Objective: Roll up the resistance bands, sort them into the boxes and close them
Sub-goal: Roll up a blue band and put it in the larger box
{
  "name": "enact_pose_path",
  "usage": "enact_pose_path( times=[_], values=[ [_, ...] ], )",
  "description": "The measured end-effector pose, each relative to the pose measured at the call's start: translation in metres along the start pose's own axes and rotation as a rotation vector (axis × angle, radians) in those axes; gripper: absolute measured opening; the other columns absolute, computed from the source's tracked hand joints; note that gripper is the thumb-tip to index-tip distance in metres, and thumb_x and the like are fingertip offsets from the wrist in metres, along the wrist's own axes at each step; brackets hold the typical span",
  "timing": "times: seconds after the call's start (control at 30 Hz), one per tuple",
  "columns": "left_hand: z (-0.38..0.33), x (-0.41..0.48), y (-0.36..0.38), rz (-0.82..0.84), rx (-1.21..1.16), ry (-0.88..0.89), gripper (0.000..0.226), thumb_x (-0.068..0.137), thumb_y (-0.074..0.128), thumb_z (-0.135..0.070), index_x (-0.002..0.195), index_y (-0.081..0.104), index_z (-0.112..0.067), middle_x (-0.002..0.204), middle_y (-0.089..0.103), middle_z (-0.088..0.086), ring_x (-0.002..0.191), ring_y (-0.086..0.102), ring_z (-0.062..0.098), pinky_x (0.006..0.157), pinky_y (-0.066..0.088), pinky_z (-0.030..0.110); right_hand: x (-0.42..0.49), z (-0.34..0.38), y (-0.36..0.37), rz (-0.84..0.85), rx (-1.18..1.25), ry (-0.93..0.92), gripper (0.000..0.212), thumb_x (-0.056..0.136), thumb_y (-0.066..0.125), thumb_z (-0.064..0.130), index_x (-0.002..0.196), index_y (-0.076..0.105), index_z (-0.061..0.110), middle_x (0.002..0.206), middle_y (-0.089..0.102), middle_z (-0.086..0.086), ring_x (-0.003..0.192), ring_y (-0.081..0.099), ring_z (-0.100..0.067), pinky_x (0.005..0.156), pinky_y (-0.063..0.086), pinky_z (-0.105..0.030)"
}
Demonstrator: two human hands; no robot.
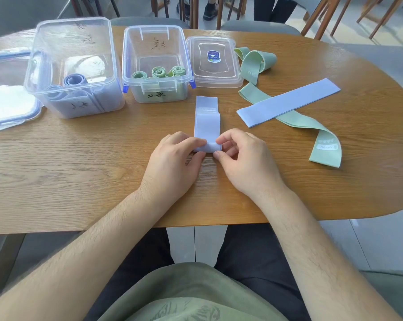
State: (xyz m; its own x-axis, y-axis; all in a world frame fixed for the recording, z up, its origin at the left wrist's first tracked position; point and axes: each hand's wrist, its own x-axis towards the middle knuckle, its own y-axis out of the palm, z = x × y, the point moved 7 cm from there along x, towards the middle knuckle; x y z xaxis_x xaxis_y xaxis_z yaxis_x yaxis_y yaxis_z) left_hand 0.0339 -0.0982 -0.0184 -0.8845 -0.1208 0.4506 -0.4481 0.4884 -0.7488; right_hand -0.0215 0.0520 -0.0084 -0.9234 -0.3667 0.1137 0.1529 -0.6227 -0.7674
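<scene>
A lilac resistance band (207, 119) lies flat in front of me, its near end curled into a small roll. My left hand (172, 163) and my right hand (244, 161) pinch that roll from either side. A second lilac band (288, 101) lies across a long green band (307, 126) to the right. Another green band (256, 61) sits crumpled further back. The big clear box (56, 98) on the left holds rolled lilac bands. The smaller clear box (157, 89) holds rolled green bands. Both boxes stand open.
A clear lid (214, 62) lies right of the smaller box. A blue-rimmed lid (8, 112) lies at the far left. The wooden table (80, 158) curves away at the right. Chairs and a person's legs are behind the table.
</scene>
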Motion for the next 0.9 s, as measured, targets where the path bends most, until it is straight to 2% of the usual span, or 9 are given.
enact_pose_path(
  times=[0.13, 0.3, 0.4, 0.5, 0.6, 0.67, 0.73, 0.9],
  values=[
    [0.001, 0.001, 0.002, -0.010, -0.009, 0.000, 0.021, 0.090, 0.074, -0.014, 0.111, 0.075, -0.013, 0.091, 0.062, 0.002, 0.082, 0.059, 0.025, 0.082, 0.041, 0.025, 0.002, -0.001, 0.001, 0.002, -0.001, -0.012, 0.018, 0.095, 0.067, 0.025, 0.114, 0.068, 0.026, 0.100, 0.062, 0.011, 0.083, 0.059, -0.002, 0.075, 0.052, -0.019],
    [-0.001, 0.003, 0.004, -0.031, 0.002, 0.007, 0.026, 0.095, 0.066, -0.018, 0.119, 0.072, -0.011, 0.099, 0.059, 0.011, 0.089, 0.060, 0.031, 0.087, 0.050, 0.041, 0.010, -0.003, 0.003, 0.003, -0.016, -0.024, 0.019, 0.100, 0.060, 0.027, 0.116, 0.069, 0.026, 0.103, 0.061, 0.007, 0.088, 0.058, -0.008, 0.080, 0.053, -0.028],
    [0.001, 0.004, 0.005, 0.034, -0.013, -0.048, 0.034, 0.094, 0.068, -0.020, 0.127, 0.064, -0.015, 0.102, 0.058, 0.006, 0.093, 0.058, 0.028, 0.093, 0.044, 0.034, 0.014, -0.004, 0.006, -0.008, -0.030, -0.030, 0.022, 0.102, 0.055, 0.028, 0.119, 0.069, 0.025, 0.108, 0.062, 0.004, 0.095, 0.058, -0.012, 0.082, 0.050, -0.029],
    [0.002, 0.007, 0.005, 0.065, -0.035, -0.073, 0.023, 0.092, 0.069, -0.016, 0.114, 0.064, -0.016, 0.100, 0.055, 0.001, 0.094, 0.056, 0.027, 0.092, 0.041, 0.030, 0.017, -0.006, 0.008, -0.008, -0.056, -0.030, 0.026, 0.104, 0.051, 0.029, 0.122, 0.069, 0.024, 0.109, 0.060, 0.004, 0.095, 0.055, -0.010, 0.078, 0.044, -0.025],
    [0.003, 0.011, 0.005, 0.055, -0.007, -0.075, 0.017, 0.093, 0.067, -0.013, 0.110, 0.066, -0.014, 0.099, 0.055, 0.005, 0.092, 0.055, 0.030, 0.092, 0.043, 0.036, 0.018, -0.004, 0.008, -0.030, -0.049, -0.037, 0.026, 0.104, 0.050, 0.029, 0.122, 0.067, 0.022, 0.109, 0.061, 0.003, 0.097, 0.057, -0.013, 0.080, 0.049, -0.030],
    [0.004, 0.013, 0.007, 0.048, 0.011, -0.071, 0.017, 0.093, 0.066, -0.014, 0.110, 0.066, -0.012, 0.099, 0.055, 0.007, 0.091, 0.055, 0.033, 0.092, 0.045, 0.040, 0.018, -0.002, 0.007, -0.052, -0.033, -0.055, 0.022, 0.102, 0.054, 0.031, 0.122, 0.062, 0.026, 0.102, 0.061, 0.007, 0.090, 0.058, -0.011, 0.078, 0.053, -0.035],
    [0.005, 0.015, 0.009, 0.041, 0.024, -0.069, 0.017, 0.095, 0.062, -0.016, 0.111, 0.066, -0.010, 0.100, 0.056, 0.010, 0.091, 0.055, 0.035, 0.091, 0.046, 0.043, 0.016, -0.001, 0.008, -0.042, -0.021, -0.065, 0.022, 0.096, 0.063, 0.033, 0.117, 0.059, 0.029, 0.095, 0.057, 0.011, 0.083, 0.055, -0.007, 0.073, 0.053, -0.034],
    [0.005, 0.017, 0.010, 0.044, 0.045, -0.060, 0.026, 0.097, 0.049, -0.026, 0.111, 0.066, -0.012, 0.100, 0.057, 0.011, 0.090, 0.056, 0.036, 0.086, 0.049, 0.048, 0.017, -0.002, 0.008, -0.011, -0.080, -0.058, 0.019, 0.096, 0.064, 0.030, 0.115, 0.059, 0.030, 0.098, 0.054, 0.012, 0.087, 0.052, -0.009, 0.075, 0.053, -0.037]
  ],
)
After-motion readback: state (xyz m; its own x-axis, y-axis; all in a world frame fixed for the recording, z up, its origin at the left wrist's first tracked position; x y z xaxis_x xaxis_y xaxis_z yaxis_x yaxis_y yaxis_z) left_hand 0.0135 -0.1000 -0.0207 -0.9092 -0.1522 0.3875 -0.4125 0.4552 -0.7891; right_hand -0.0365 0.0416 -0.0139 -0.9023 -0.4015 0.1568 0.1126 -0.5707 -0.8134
